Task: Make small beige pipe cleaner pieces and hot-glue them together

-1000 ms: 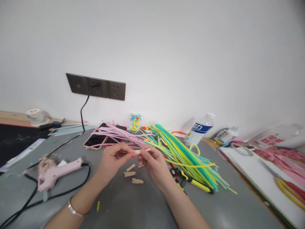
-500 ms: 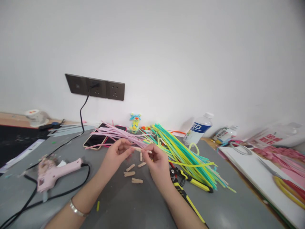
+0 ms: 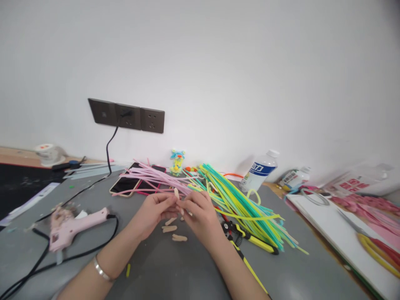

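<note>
My left hand [image 3: 153, 212] and my right hand [image 3: 200, 216] meet over the grey table [image 3: 175, 271], fingertips pinched together on a short beige pipe-cleaner piece [image 3: 176, 194] that sticks up between them. Several more short beige pieces [image 3: 175, 233] lie on the table just below my hands. A bracelet sits on my left wrist. Right behind my hands lies a pile of pink pipe cleaners [image 3: 150, 175], and a pile of green and yellow pipe cleaners [image 3: 243, 200] spreads to the right.
A pink glue gun [image 3: 73, 225] with a black cord lies at the left. Yellow-handled pliers [image 3: 246, 239] lie beside my right wrist. Behind are two phones [image 3: 128, 183], a small figure [image 3: 177, 160], a water bottle [image 3: 261, 171] and a wall socket strip [image 3: 126, 116]. A white board with scissors [image 3: 371, 241] is at the right.
My hands came apart half a second ago, each with a beige piece, then closed together again. The held piece now points upward instead of lying sideways.
</note>
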The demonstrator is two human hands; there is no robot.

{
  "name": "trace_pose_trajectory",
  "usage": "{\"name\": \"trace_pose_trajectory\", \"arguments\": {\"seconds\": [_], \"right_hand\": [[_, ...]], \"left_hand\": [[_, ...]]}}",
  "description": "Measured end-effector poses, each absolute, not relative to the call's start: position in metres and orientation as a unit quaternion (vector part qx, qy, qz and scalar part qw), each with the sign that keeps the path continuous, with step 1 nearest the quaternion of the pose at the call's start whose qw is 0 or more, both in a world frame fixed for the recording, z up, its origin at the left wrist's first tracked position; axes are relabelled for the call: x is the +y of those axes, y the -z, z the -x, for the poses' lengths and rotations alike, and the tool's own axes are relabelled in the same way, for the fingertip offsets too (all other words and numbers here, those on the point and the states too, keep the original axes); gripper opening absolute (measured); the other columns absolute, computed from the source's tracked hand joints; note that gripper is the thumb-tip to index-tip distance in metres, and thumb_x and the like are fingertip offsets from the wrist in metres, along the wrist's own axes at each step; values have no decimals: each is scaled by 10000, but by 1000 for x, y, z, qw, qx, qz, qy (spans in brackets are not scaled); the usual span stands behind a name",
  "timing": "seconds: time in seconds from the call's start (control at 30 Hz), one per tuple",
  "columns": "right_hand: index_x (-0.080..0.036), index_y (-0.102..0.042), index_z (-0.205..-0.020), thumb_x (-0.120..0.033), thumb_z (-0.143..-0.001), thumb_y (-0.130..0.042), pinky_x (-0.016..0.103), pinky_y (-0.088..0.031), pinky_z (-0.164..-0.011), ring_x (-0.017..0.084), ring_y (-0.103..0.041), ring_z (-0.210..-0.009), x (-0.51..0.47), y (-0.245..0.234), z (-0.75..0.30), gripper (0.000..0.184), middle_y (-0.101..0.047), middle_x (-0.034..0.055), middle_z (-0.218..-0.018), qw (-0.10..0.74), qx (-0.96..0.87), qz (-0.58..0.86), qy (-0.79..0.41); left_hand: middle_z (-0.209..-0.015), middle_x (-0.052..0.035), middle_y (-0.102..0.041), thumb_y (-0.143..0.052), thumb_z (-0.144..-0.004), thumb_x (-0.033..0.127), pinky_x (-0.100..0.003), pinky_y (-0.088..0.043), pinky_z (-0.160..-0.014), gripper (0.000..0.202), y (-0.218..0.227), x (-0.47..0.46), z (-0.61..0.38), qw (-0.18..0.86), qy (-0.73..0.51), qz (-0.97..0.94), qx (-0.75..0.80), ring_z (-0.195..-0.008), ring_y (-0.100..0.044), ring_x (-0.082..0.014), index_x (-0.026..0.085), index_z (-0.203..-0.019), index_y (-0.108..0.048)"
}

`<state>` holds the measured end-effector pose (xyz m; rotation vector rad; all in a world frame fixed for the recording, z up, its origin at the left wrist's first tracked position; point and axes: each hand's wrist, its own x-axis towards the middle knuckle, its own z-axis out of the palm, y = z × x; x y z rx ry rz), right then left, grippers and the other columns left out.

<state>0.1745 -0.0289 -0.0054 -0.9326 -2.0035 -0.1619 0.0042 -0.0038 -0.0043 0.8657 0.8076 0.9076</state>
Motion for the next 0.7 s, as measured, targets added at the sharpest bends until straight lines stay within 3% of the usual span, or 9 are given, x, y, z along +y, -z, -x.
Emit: {"name": "trace_pose_trajectory", "arguments": {"seconds": [0.17,0.4,0.57,0.7], "right_hand": [[-205,-661,-900,-95,-916,-581,332,-410,-753,166,-615,-761,-29,3,-179,137,-659,24,-796,432,-817,382,0],[-204,-668,-768,-132,-873,-663,305,-407,-663,150,-539,-617,-27,1,-177,127,-606,-13,-694,450,-767,432,-150],[-195,-604,-747,-120,-786,-707,263,-414,-605,135,-511,-618,-25,4,-177,133,-592,-25,-708,478,-700,432,-309],[-212,-540,-808,-169,-720,-760,240,-413,-585,118,-512,-613,-24,7,-179,240,-572,-45,-737,485,-645,418,-418]], "left_hand": [[-781,-107,-769,-836,-697,444,-225,-572,-654,334,4,-4,-2,713,-405,-428,379,-695,-718,-170,136,-815,-787],[-778,-82,-762,-794,-730,464,-271,-588,-685,318,1,-3,-1,669,-381,-515,377,-704,-720,-194,147,-753,-783],[-742,-97,-772,-718,-805,470,-242,-566,-655,336,2,0,6,654,-321,-584,357,-688,-730,-195,141,-772,-781],[-798,-111,-792,-680,-832,478,-252,-562,-667,371,-1,1,10,660,-262,-608,355,-712,-745,-204,119,-803,-769]]}}
